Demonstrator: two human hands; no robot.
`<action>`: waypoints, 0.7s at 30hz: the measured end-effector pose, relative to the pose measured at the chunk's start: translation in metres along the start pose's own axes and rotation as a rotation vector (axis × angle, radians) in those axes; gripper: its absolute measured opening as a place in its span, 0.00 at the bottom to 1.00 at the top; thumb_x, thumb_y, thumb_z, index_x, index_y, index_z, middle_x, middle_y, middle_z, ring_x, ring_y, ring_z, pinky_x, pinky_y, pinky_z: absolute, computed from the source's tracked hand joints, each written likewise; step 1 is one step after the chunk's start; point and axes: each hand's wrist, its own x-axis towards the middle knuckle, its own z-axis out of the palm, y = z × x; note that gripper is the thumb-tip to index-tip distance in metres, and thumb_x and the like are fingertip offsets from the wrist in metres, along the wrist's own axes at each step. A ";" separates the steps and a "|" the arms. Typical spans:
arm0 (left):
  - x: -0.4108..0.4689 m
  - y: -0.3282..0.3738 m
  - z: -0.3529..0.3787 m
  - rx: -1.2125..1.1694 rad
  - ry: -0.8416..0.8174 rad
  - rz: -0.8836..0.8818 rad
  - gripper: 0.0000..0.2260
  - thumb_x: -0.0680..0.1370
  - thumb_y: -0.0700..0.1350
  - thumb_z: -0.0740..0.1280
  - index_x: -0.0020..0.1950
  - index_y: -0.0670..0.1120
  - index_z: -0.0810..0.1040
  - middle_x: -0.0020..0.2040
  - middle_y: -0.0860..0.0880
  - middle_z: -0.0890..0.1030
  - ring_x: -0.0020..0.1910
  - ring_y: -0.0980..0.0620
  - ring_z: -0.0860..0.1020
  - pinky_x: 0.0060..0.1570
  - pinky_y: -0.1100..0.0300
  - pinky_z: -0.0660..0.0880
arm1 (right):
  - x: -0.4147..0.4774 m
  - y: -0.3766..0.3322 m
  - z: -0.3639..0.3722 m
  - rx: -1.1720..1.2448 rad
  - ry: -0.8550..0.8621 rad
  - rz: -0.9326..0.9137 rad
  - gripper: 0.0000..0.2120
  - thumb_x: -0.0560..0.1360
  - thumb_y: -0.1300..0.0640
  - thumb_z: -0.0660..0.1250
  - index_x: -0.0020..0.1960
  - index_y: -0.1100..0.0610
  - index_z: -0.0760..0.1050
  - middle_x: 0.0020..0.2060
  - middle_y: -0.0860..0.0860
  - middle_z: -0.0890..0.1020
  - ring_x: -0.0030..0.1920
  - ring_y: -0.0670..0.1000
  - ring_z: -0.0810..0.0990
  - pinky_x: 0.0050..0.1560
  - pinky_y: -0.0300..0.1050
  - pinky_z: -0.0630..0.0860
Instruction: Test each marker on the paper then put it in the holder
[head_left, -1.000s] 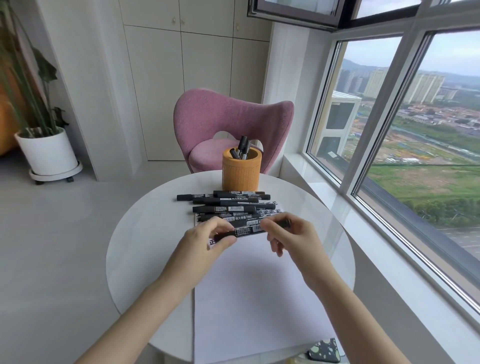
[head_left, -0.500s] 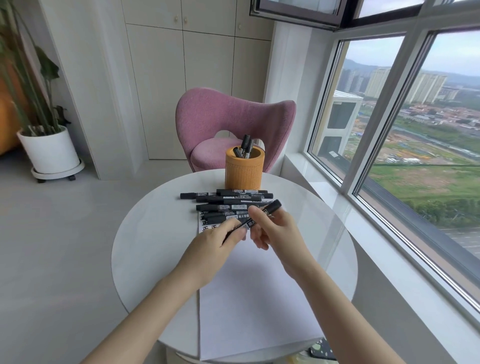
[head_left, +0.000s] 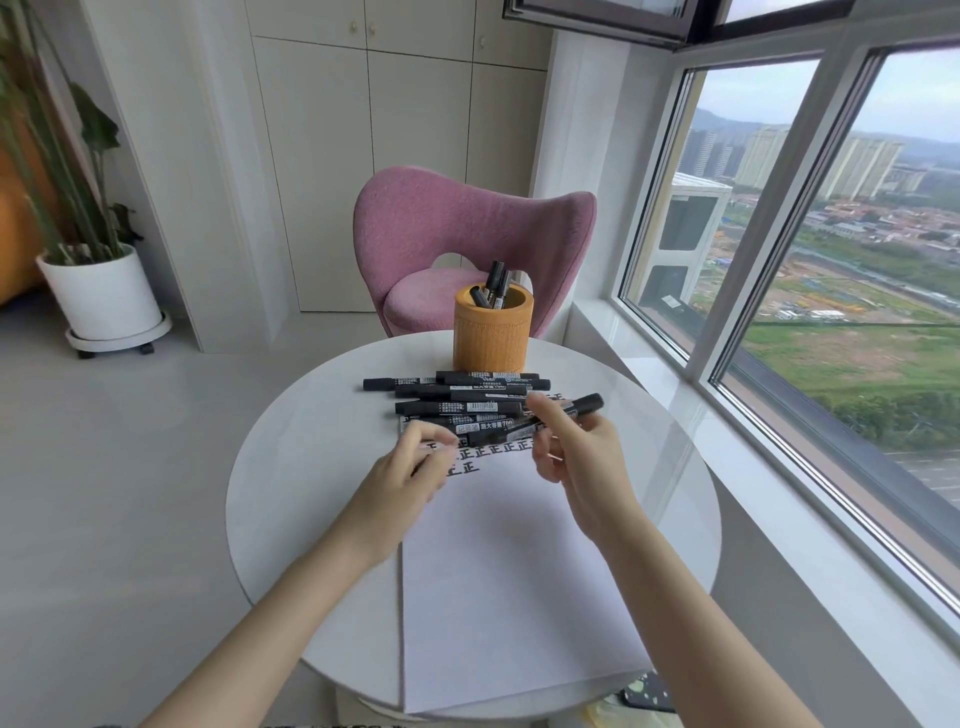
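My right hand (head_left: 576, 457) grips a black marker (head_left: 588, 404) above the far end of the white paper (head_left: 519, 571); the marker's far end points up and to the right. My left hand (head_left: 400, 478) hovers just to its left with fingertips pinched together, and a small dark piece, seemingly the marker's cap, shows between the fingers. Several black markers (head_left: 457, 392) lie in a pile across the paper's far edge. Behind them stands the orange holder (head_left: 491, 338) with three markers in it. Rows of black test marks (head_left: 493, 451) sit at the paper's top.
The round white table (head_left: 291, 493) stands beside a large window (head_left: 831, 312) on the right. A pink chair (head_left: 467, 228) is behind the table and a potted plant (head_left: 98, 296) stands far left. A dark patterned object (head_left: 644, 693) lies below the table's near right edge.
The hands have drawn apart: my left hand came off the marker toward the left, and my right hand keeps the marker, tilted up to the right.
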 end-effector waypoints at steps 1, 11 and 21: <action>-0.001 -0.003 -0.003 -0.033 0.006 -0.001 0.09 0.73 0.53 0.59 0.50 0.52 0.72 0.29 0.58 0.71 0.31 0.56 0.66 0.35 0.61 0.63 | 0.004 0.000 -0.003 -0.003 0.019 0.014 0.11 0.74 0.59 0.71 0.39 0.59 0.69 0.24 0.51 0.64 0.24 0.49 0.60 0.25 0.39 0.57; -0.016 -0.014 -0.007 -0.025 -0.058 -0.002 0.08 0.70 0.42 0.74 0.44 0.50 0.77 0.44 0.48 0.84 0.42 0.52 0.79 0.44 0.60 0.74 | 0.015 0.013 0.009 -0.129 0.041 0.081 0.06 0.76 0.58 0.66 0.43 0.60 0.77 0.23 0.53 0.76 0.25 0.51 0.77 0.24 0.38 0.60; -0.018 -0.014 -0.006 0.030 -0.082 0.004 0.08 0.70 0.42 0.75 0.43 0.52 0.78 0.44 0.53 0.84 0.46 0.48 0.80 0.49 0.54 0.73 | 0.013 0.029 0.013 -0.421 0.111 -0.122 0.20 0.73 0.60 0.66 0.27 0.58 0.61 0.19 0.48 0.64 0.24 0.48 0.59 0.25 0.38 0.57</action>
